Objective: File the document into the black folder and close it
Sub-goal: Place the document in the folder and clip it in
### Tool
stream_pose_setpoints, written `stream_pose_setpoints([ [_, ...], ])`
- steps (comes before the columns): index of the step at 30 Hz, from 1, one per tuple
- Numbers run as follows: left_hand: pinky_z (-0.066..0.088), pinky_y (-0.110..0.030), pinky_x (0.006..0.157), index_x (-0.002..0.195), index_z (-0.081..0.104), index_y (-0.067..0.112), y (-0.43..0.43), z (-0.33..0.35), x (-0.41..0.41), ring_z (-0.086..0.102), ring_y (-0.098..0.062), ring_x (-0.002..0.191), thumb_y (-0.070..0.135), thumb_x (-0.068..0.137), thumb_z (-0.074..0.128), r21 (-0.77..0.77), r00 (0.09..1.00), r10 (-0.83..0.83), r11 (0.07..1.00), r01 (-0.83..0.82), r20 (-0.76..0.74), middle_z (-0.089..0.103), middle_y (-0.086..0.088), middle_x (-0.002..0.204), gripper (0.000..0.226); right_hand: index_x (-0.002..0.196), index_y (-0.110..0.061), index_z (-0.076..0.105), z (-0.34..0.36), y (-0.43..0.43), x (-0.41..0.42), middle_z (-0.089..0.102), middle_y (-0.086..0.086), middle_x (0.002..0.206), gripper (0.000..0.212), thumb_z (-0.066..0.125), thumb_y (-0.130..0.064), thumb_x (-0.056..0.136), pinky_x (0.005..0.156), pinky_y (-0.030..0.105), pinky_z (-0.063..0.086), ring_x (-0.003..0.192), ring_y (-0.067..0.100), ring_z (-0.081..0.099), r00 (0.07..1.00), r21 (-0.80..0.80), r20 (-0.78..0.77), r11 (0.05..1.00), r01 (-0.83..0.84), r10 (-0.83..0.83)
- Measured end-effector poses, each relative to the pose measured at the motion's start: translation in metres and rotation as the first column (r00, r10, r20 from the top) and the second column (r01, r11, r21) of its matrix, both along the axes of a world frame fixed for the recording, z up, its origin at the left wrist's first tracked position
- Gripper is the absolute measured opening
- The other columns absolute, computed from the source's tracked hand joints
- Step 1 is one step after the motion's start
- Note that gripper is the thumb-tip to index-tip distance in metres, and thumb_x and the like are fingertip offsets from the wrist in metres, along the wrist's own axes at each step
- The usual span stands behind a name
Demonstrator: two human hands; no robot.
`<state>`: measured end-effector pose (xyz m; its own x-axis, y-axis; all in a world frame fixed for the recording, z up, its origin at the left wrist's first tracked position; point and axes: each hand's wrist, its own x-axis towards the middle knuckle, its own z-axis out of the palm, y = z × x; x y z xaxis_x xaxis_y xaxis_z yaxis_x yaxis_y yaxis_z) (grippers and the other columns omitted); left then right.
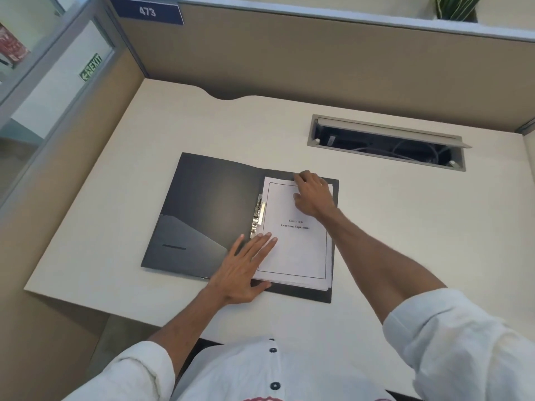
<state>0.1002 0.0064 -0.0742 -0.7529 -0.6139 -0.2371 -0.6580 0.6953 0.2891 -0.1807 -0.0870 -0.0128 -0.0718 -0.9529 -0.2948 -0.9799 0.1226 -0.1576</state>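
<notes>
Closest to my head camera sits the white buttoned shirt (272, 369), with rolled sleeves at five and seven o'clock of the frame. From there both bare forearms reach up toward the middle of the pale desk (390, 227). I see the black folder (208, 204) lying open and flat near the centre, its left cover carrying an inner pocket (185, 241) toward eight o'clock of the folder. On its right half rests the document (298, 241), a stack of white sheets with a framed title page, just beside the metal clip (257, 217) along the spine, at nine o'clock of the page. My left hand (246, 267) lies flat and spread, fingers unclenched, pressing the stack's lower left edge at seven o'clock of the document, with the palm over the spine. My right hand (314, 195) sits at one o'clock of the page with its fingers curled onto the top edge; whether they pinch the sheets I cannot tell. At two o'clock of the folder, well apart, an open cable tray (388, 143) is let into the desk. Beige partition walls (289, 59) close the far side, with a blue plate (147, 11) reading 473 at eleven o'clock.
</notes>
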Motion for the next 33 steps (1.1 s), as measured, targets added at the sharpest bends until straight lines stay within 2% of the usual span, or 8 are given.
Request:
stream_pose_setpoints([
  [4, 0.008, -0.056, 0.141, 0.175, -0.01, 0.03, -0.003, -0.003, 0.005, -0.004, -0.015, 0.174, 0.071, 0.102, 0.046, -0.003, 0.999, 0.002, 1.0, -0.001, 0.038, -0.012, 0.01, 0.185, 0.101, 0.15, -0.008, 0.052, -0.005, -0.002, 0.003, 0.046, 0.009, 0.156, 0.044, 0.054, -0.018, 0.107, 0.125, 0.05, 0.038, 0.148, 0.03, 0.046, 1.0, 0.056, -0.002, 0.998, 0.012, -0.012],
  [13, 0.01, -0.055, 0.141, 0.176, -0.008, 0.03, -0.007, 0.0, 0.014, 0.002, -0.015, 0.174, 0.071, 0.103, 0.046, 0.018, 0.998, 0.02, 1.0, -0.021, 0.059, -0.009, 0.011, 0.185, 0.099, 0.143, -0.005, 0.055, -0.007, -0.004, 0.004, 0.047, 0.011, 0.151, 0.038, 0.054, -0.019, 0.108, 0.121, 0.051, 0.04, 0.144, 0.032, 0.047, 0.999, 0.046, 0.025, 0.998, 0.044, -0.045],
  [18, 0.008, -0.054, 0.142, 0.176, -0.006, 0.032, -0.008, 0.001, 0.014, 0.001, -0.013, 0.174, 0.066, 0.102, 0.05, 0.02, 0.999, -0.007, 1.0, 0.006, 0.047, -0.008, 0.012, 0.185, 0.099, 0.148, -0.007, 0.053, -0.006, -0.005, 0.001, 0.047, 0.011, 0.152, 0.042, 0.054, -0.019, 0.108, 0.123, 0.05, 0.038, 0.145, 0.031, 0.047, 0.998, 0.027, 0.044, 0.999, 0.048, -0.049],
  [25, 0.011, -0.057, 0.141, 0.176, -0.004, 0.034, -0.005, 0.0, 0.009, 0.011, -0.015, 0.173, 0.053, 0.099, 0.056, 0.036, 0.998, -0.064, 0.997, 0.064, 0.022, 0.001, 0.01, 0.185, 0.099, 0.15, -0.008, 0.052, -0.008, -0.006, 0.001, 0.047, 0.01, 0.154, 0.044, 0.055, -0.02, 0.109, 0.122, 0.049, 0.039, 0.145, 0.031, 0.047, 0.997, 0.017, 0.057, 0.999, 0.049, -0.049],
  [33, 0.005, -0.059, 0.141, 0.176, -0.002, 0.034, -0.005, -0.004, 0.005, 0.008, -0.016, 0.174, 0.05, 0.102, 0.057, 0.089, 0.993, -0.093, 0.992, 0.087, 0.067, -0.002, 0.009, 0.186, 0.096, 0.154, -0.012, 0.052, -0.008, -0.008, 0.003, 0.047, 0.01, 0.154, 0.046, 0.055, -0.019, 0.108, 0.125, 0.05, 0.037, 0.147, 0.03, 0.047, 0.993, 0.015, 0.097, 0.998, 0.068, -0.069],
])
